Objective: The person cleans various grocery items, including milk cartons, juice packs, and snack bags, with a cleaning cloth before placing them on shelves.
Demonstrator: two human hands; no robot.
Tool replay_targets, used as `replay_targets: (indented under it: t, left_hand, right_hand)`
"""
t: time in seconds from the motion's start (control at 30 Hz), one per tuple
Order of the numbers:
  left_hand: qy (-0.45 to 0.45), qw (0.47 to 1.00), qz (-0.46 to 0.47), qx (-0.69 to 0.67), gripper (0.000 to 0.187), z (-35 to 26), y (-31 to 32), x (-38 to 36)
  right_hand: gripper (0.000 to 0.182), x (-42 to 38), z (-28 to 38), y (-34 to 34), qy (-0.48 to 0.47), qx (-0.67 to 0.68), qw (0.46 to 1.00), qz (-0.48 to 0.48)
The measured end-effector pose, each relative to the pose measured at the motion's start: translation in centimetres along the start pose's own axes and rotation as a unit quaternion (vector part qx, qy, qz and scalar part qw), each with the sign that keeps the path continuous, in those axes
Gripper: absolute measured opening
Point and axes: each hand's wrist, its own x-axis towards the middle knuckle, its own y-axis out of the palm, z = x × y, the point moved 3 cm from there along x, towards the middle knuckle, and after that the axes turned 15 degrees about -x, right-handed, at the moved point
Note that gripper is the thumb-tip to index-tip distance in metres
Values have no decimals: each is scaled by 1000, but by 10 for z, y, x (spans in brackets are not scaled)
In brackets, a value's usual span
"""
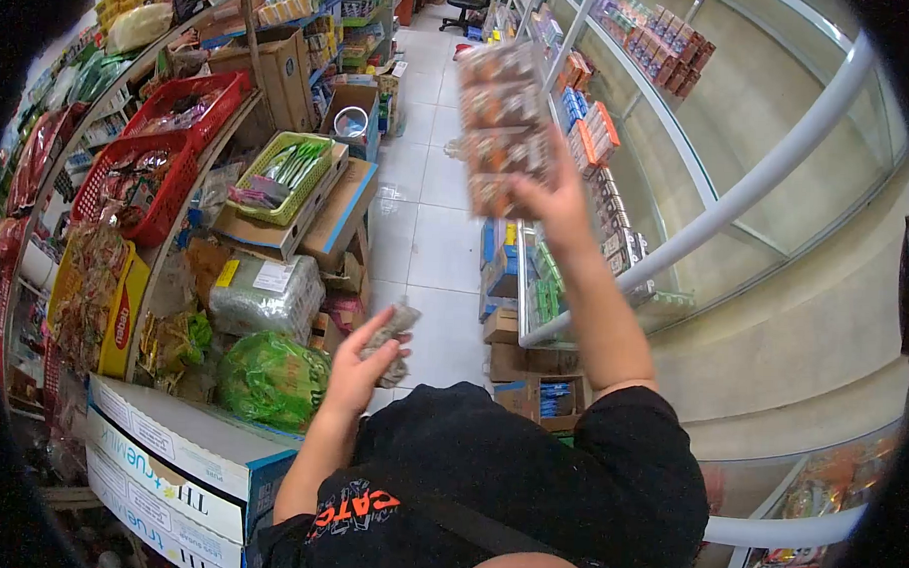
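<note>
My right hand (pixel 559 203) is raised above the aisle, gripping a shrink-wrapped pack of small brown cartons (pixel 503 110) by its lower right edge. The pack is slightly blurred, with orange and white pictures on its faces. Lower down, in front of my body, my left hand (pixel 351 369) is closed around a crumpled grey cloth (pixel 400 329). To the right of the pack, the glass shelves (pixel 670 141) carry similar brown cartons (pixel 663 53) on an upper level.
On the left are red baskets (pixel 182 189), a green basket (pixel 313 184), a plastic-wrapped bundle (pixel 266 295), a green bag (pixel 271 378) and milk cartons (pixel 168 474). A white metal rail (pixel 769 170) edges the shelves. The tiled aisle (pixel 419 163) leads to an office chair (pixel 469 2).
</note>
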Motion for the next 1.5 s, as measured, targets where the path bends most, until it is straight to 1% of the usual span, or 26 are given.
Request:
replay_targets:
  t: [0.03,0.1,0.13,0.17,0.23,0.3,0.4,0.5,0.6,0.63,0.67,0.7,0.73,0.77,0.8,0.87,0.9,1.0,1.03,1.13,1.2,1.27,1.33,1.4,1.47,1.5]
  left_hand:
    - [26,999,-38,-1,44,-10,-8,-5]
    - [69,992,-103,-19,41,-27,-25,-15]
    - [85,987,-131,-36,40,-34,-33,-21]
    - [106,983,-141,-46,38,-41,-37,-27]
    - [136,978,-146,-66,36,-47,-50,-37]
    - [163,970,-165,-73,35,-48,-61,-41]
    - [159,965,-194,-77,34,-47,-72,-40]
    - [153,962,-211,-81,33,-43,-84,-36]
    - [163,954,-231,-95,31,-46,-89,-31]
    - [163,956,-234,-74,31,-44,-97,-29]
    - [172,947,-260,-69,31,-45,-98,-28]
    - [183,939,-286,-65,31,-48,-95,-26]
    - [194,929,-309,-57,31,-50,-96,-23]
    - [200,929,-304,-66,32,-47,-106,-20]
    - [207,919,-330,-67,33,-45,-109,-16]
    - [216,897,-381,-67,34,-41,-113,-7]
    - [223,901,-365,-64,36,-34,-119,2]
    - [214,890,-399,-54,37,-27,-103,40]
    - [226,893,-385,-61,38,-24,-96,57]
    - [204,924,-322,-44,35,-12,-78,102]
    - [169,940,-294,-40,34,-7,-59,130]
    - [146,953,-264,-35,33,0,-43,156]
    - [130,963,-236,-27,32,8,-31,176]
    - [99,971,-217,-3,31,11,-22,190]
    - [68,979,-191,13,31,13,-19,201]
    - [38,983,-170,54,35,11,-22,206]
  right_hand:
    - [80,16,12,-11,-71,5,997,0]
    - [78,32,31,-38,-53,-38,995,-79]
    - [77,41,38,-49,-61,-31,993,-98]
    - [75,50,44,-61,-70,-24,990,-118]
    - [74,67,46,-92,-96,-90,968,-214]
    - [77,85,45,-130,-94,-153,927,-330]
    - [74,108,46,-189,-94,-217,849,-472]
    - [73,123,57,-219,-69,-250,783,-565]
    - [69,137,57,-238,-48,-233,734,-636]
    - [69,146,52,-250,-49,-220,717,-660]
    - [68,155,47,-258,-49,-206,699,-683]
    - [66,159,56,-248,-61,-168,708,-683]
    - [66,169,58,-255,-77,-167,709,-681]
    - [66,177,54,-266,-90,-166,708,-681]
    - [65,184,51,-274,-100,-166,706,-681]
    - [65,188,52,-273,-133,-126,725,-664]
    - [65,188,50,-274,-147,-118,731,-655]
    - [66,177,40,-275,-173,-94,756,-624]
    - [67,171,35,-274,-180,-85,764,-614]
    - [68,146,25,-246,-182,-35,774,-606]
    - [61,133,15,-215,-227,32,786,-574]
    - [53,117,-10,-199,-256,46,801,-539]
    - [51,103,-32,-166,-256,11,807,-533]
    - [57,88,-62,-141,-209,-4,833,-512]
    - [62,76,-94,-122,-191,-54,863,-464]
    - [64,68,-107,-116,-168,-69,888,-423]
